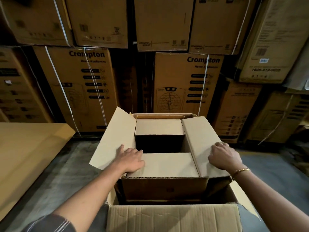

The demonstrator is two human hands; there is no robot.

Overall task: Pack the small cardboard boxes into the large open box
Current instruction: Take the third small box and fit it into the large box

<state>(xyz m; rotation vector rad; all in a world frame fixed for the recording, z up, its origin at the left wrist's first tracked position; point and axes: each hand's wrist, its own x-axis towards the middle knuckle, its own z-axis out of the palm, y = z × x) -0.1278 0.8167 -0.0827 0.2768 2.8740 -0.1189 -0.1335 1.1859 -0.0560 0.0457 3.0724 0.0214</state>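
Observation:
The large open box [173,216] stands on the floor right in front of me, its near flap hanging toward me. A small cardboard box [165,188] stands inside it and rises above its rim. The small box's top flaps are partly folded, with a dark gap [158,143] between the near and far flaps. My left hand [130,159] lies flat with fingers spread, where the left flap meets the near flap. My right hand [224,155] presses on the right flap with bent fingers. Neither hand holds anything.
Tall stacks of strapped printed cartons [187,84] form a wall just behind the boxes. A flat cardboard sheet [25,156] lies to the left. Grey concrete floor [70,173] shows on both sides of the large box.

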